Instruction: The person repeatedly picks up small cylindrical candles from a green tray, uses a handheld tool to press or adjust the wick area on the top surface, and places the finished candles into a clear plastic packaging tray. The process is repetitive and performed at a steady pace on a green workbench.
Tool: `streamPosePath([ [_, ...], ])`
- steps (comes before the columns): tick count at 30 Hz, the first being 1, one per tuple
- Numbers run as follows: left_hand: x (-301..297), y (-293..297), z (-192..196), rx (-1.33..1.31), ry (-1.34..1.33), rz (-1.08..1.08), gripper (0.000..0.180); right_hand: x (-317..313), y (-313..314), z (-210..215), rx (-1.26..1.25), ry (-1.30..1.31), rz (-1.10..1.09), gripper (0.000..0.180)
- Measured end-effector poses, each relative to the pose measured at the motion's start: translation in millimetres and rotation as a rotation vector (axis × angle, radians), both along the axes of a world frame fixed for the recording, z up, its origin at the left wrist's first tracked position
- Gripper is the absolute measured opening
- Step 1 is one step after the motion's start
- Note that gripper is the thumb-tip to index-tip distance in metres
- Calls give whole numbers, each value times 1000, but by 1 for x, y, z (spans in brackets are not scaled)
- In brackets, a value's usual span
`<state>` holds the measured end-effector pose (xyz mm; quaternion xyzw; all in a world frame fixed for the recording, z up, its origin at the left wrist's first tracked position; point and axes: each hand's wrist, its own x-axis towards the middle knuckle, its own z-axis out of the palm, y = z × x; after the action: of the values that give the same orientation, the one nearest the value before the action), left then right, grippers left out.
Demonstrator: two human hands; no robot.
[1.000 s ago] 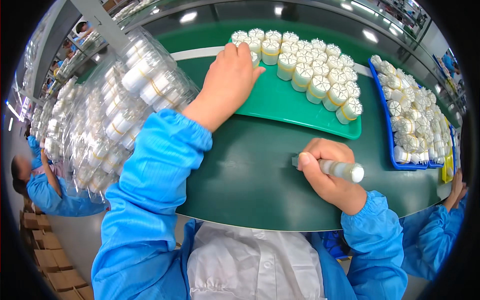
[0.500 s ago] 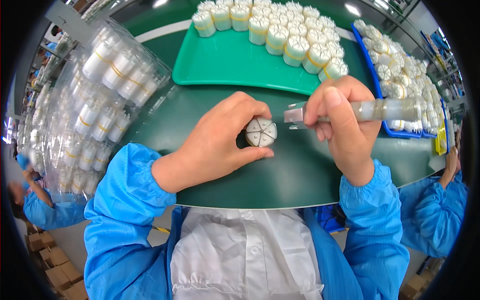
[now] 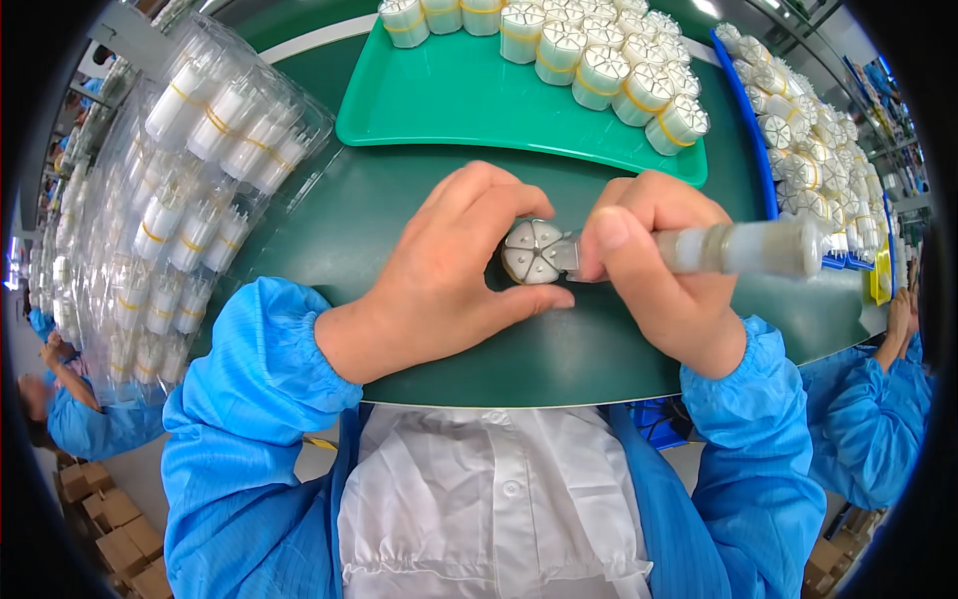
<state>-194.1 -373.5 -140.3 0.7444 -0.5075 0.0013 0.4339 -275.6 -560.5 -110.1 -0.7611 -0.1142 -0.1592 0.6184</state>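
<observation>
My left hand (image 3: 434, 280) curls its fingers and thumb round a short white cylindrical bundle (image 3: 531, 250). Its round top faces up, divided into wedge-shaped segments with a small dot on each. A hand tool (image 3: 753, 248) with a thick, translucent, banded handle is gripped in my right hand (image 3: 664, 265), lying nearly level. The tool's flat metal tip meets the right edge of the bundle's top; whether it presses into a gap there I cannot tell. Beyond my hands, similar bundles (image 3: 603, 75) with yellow bands stand in rows on a green tray (image 3: 429, 105).
Clear plastic packs (image 3: 200, 215) of white banded bundles are stacked at left. A blue bin (image 3: 750, 125) heaped with white bundles stands at right, near a yellow container (image 3: 880, 275). Blue-sleeved people sit on both sides. Cardboard boxes (image 3: 120, 514) lie on the floor at lower left.
My right hand has moved left with the tool, bringing its metal tip from a gap away up to the bundle. My left hand and the bundle have shifted slightly right.
</observation>
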Motion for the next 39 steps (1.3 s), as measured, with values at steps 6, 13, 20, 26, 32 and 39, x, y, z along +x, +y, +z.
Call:
streamPosePath([
  [6,-4,0,-2,-64,1,19,61,-1,-4,5,222,4,-23,25],
  [13,-8,0,-1,-57,28,-7,67,2,-5,3,198,109,-43,26],
  [20,-7,-2,1,70,13,61,66,0,-6,1,221,99,-16,26],
  [26,-11,-2,-6,-90,58,0,68,2,-7,8,230,69,-50,27],
  [32,-11,-3,1,2,-7,49,69,3,-8,-4,121,67,-19,26],
  [39,-12,-2,-7,-41,97,20,71,1,-7,6,271,-2,-39,28],
])
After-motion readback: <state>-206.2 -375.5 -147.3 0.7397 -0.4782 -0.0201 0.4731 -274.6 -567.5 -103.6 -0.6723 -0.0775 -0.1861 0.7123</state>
